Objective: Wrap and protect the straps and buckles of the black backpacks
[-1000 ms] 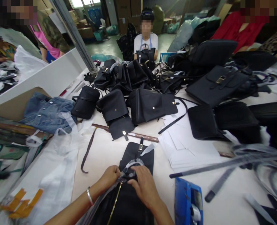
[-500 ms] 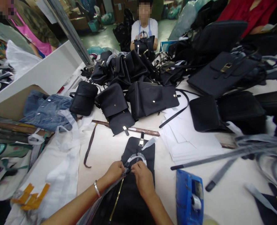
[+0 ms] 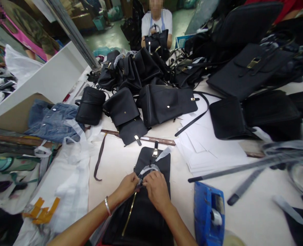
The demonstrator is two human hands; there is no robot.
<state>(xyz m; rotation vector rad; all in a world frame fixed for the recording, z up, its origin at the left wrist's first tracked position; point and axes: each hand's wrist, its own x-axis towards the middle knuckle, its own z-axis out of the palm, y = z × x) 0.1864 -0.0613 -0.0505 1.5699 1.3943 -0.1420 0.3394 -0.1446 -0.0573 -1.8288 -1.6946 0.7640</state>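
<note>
A black bag (image 3: 151,218) with a gold zip lies in front of me, its flap (image 3: 147,157) and gold clasp pointing away. Near the base of the flap rises a carry handle (image 3: 151,167) in pale wrapping. My left hand (image 3: 128,184), with a silver bangle at the wrist, is closed in a pinch at the left end of the handle, where a wrapped strap shows. Beside it my right hand (image 3: 156,188) has its fingers curled down on the bag by the handle. What lies under its fingertips is hidden.
A blue tape dispenser (image 3: 209,213) stands at right, near wrapped straps (image 3: 228,167). Beyond are white paper sheets (image 3: 205,147), several black bags (image 3: 167,106) and a wooden strip (image 3: 159,140). A denim garment (image 3: 55,116) lies left. Across the table sits a person (image 3: 156,24) holding a bag.
The view has shifted slightly. My right hand's fingers have spread a little over the bag by the handle, while my left hand keeps its pinch in nearly the same place.
</note>
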